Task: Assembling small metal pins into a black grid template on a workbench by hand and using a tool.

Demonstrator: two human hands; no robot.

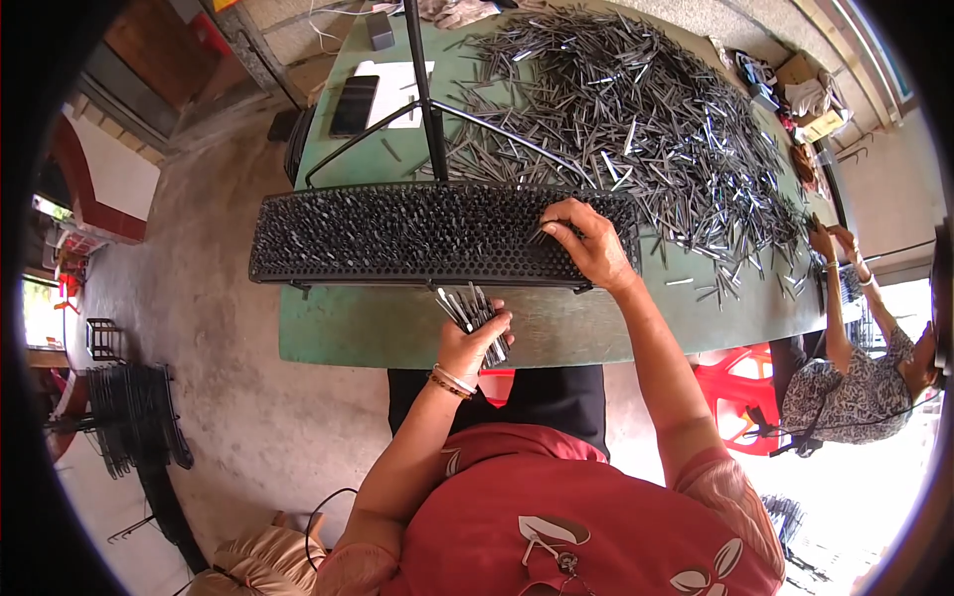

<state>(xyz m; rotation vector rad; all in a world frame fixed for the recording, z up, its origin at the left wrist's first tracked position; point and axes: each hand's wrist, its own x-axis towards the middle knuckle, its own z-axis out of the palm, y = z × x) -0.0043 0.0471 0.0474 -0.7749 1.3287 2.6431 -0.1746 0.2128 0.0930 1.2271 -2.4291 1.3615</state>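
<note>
Left hand (479, 336) clasps thin dark strips (459, 306) before the perforated rack (487, 266); right hand (593, 248) bends over the rack's right part, its grip unclear; a heap of strips (636, 129) lies behind the rack on the tabletop (358, 333).

A bare strip of the bench (348, 330) runs along its near edge, clear toward the near left corner, broken by the left hand (472, 343) and the right forearm (656, 343). The perforated rack (348, 281) bars passage toward the far edge, its pole (435, 139) and slanting braces (366, 140) hemming that side. Heaped thin pieces (636, 129) crowd the far right; a co-worker's hands (823, 241) occupy the right edge.
</note>
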